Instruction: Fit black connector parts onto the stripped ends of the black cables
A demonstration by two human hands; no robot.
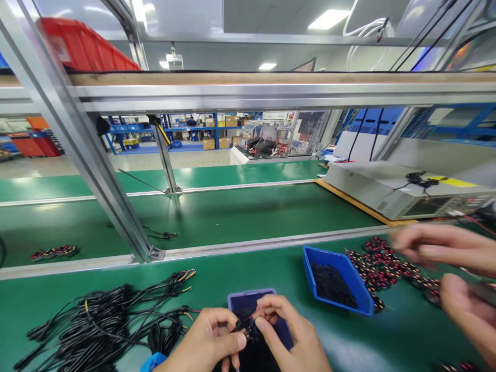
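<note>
In the lower middle of the head view, my left hand point(215, 336) pinches a small black part point(248, 328) between thumb and fingers. My right hand point(290, 333) is closed on the same part from the right, where a thin reddish wire shows at its fingertips. The fingers cover much of the part, so its exact kind is unclear. Both hands are above a purple bin point(251, 294) with dark contents. Left of my left hand lies a pile of black cables point(104, 320) with red, orange and yellow wire ends.
A blue bin point(362, 297) of black pieces stands to the right. Beside it lie many small copper-and-red coil-like parts point(382, 263). Another person's hands point(461, 258) work at the right edge. A metal post point(89, 150) and grey equipment point(387, 186) stand behind.
</note>
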